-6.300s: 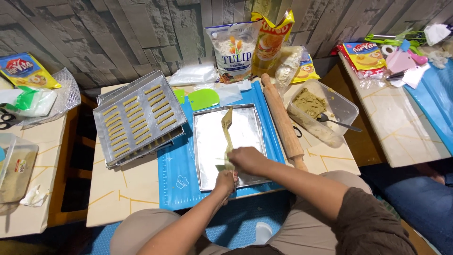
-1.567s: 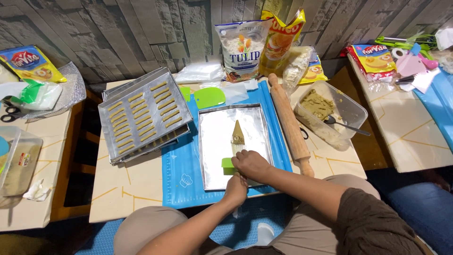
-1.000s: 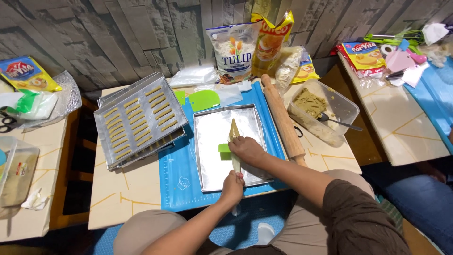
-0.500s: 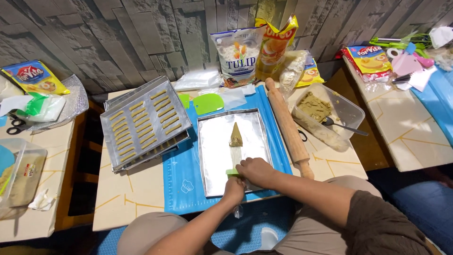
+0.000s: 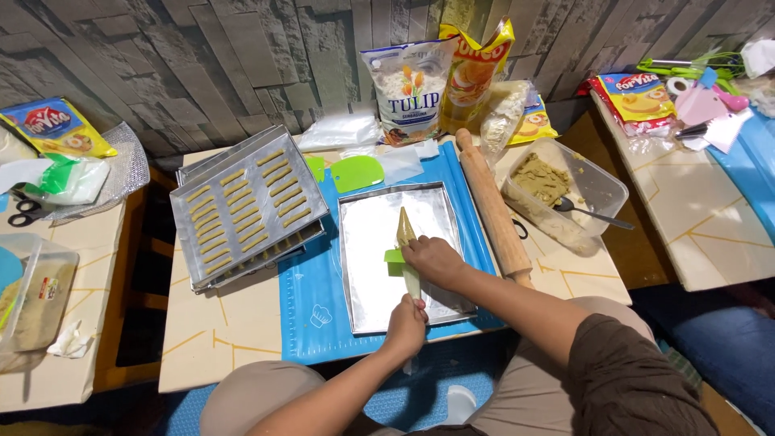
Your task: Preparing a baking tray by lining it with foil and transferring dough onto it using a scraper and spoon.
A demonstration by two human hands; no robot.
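Note:
A clear piping bag (image 5: 404,234) of tan dough lies lengthwise on a foil-lined metal tray (image 5: 367,266), its tip pointing away from me. My right hand (image 5: 436,262) presses a small green scraper (image 5: 394,257) across the middle of the bag. At the tray's near edge, my left hand (image 5: 406,320) pinches the bag's empty tail. The tray rests on a blue silicone mat (image 5: 311,303).
Stacked trays of piped dough strips (image 5: 246,210) sit to the left. A wooden rolling pin (image 5: 492,210) lies right of the mat, beside a plastic tub of dough with a spoon (image 5: 565,190). Flour and snack bags (image 5: 408,81) stand at the back, with another green scraper (image 5: 358,172).
Over the last half second my right hand slid the green scraper away from me along the bag, from near its tail to its middle. My left hand stayed on the tail.

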